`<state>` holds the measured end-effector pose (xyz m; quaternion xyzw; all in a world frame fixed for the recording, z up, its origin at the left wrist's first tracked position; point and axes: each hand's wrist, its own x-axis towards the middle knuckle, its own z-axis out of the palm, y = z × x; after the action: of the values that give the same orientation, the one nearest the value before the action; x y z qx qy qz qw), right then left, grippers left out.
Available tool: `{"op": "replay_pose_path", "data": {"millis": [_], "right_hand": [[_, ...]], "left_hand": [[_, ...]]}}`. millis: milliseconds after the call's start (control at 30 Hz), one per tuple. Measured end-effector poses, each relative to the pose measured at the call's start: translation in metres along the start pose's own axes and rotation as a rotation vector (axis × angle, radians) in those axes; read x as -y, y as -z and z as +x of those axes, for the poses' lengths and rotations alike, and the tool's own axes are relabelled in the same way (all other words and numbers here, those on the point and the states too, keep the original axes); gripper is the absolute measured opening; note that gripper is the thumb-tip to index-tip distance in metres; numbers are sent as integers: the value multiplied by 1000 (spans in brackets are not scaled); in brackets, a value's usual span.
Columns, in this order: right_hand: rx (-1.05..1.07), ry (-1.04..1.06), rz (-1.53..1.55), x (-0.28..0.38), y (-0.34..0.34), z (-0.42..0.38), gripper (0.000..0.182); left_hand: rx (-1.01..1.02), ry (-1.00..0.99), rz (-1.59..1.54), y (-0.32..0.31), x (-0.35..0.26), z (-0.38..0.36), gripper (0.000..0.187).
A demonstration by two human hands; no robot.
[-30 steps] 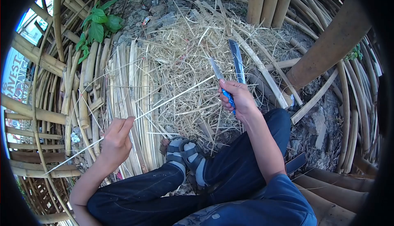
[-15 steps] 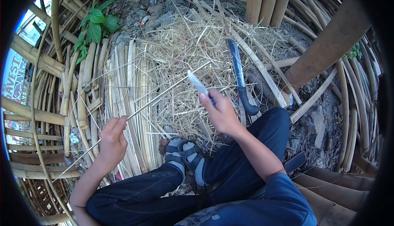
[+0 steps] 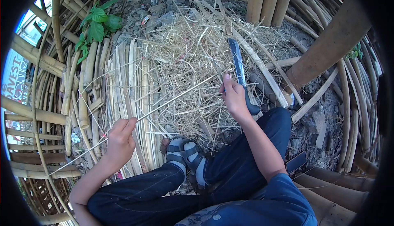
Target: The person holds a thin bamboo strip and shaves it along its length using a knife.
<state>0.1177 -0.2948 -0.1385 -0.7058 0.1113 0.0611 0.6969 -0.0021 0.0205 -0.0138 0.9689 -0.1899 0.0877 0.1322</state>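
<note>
My left hand (image 3: 121, 138) is closed around a thin bamboo strip (image 3: 177, 98), which slants from the lower left up toward the right. In my right hand (image 3: 235, 99) is a small knife (image 3: 216, 67), gripped with the thumb along its handle. Its blade now shows as a narrow edge, right at the strip's upper end. Just beyond the right hand a machete (image 3: 237, 60) with a black handle lies on the bamboo shavings (image 3: 188, 57). Below both hands are my crossed legs and sandalled feet.
Split bamboo slats (image 3: 123, 74) lie in a row at left of the shavings. A thick bamboo post (image 3: 328, 41) leans at the right. Bamboo poles (image 3: 353, 115) line both sides, and a green plant (image 3: 97, 22) grows at the upper left.
My right hand has moved right and turned, bringing the knife from broadside to edge-on at the strip's end. My left hand and the strip have shifted slightly right.
</note>
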Motion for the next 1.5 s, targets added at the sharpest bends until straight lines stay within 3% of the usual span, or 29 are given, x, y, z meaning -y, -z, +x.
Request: {"op": "replay_pose_path", "data": {"millis": [67,267,333,433,533,600,667,733,767,800,867,1000,1167,1400,1500], "right_hand": [[-8,162,-247,7,-9,-15,48],[359,369,-393,27,-29,-53,39],[321,347,-439,25,-32,-53,38],[148,195,-484,25,-33,-54,38],[189,301,-647,30,-33,-61,40],[13,426,-689,18,-23,-43,46],[-386,31,-678,-13,21,30,53],[-599,46,-586,-29,58,59,57],[-543,150,-353,-36,63,64,55],[-523,154,-358,-25,57,55,55],[-48,-83,351,10,32,19,52],[208,-97,703,15,-27,-29,42],[151,-79,764,2,-40,-34,38],[194,-25,927,16,-28,-35,56],[273,-57,921,13,-30,-37,40]], "left_hand": [[5,27,-10,0,0,0,41],[1,22,7,-2,3,-1,40],[6,19,10,-2,3,-1,40],[7,17,22,-2,3,-2,40],[1,1,24,-1,1,-1,40],[-5,-9,16,3,-2,-1,40],[-23,6,62,9,-3,1,40],[-50,14,52,10,7,0,40],[-66,31,32,10,10,-2,40],[-69,52,35,10,9,-3,40],[-14,41,36,9,7,3,40],[-3,-30,-4,-1,-2,6,39],[75,-91,-20,-9,0,3,44],[161,-104,-20,-15,-2,1,48],[215,-89,-72,-22,-3,-1,43]]}}
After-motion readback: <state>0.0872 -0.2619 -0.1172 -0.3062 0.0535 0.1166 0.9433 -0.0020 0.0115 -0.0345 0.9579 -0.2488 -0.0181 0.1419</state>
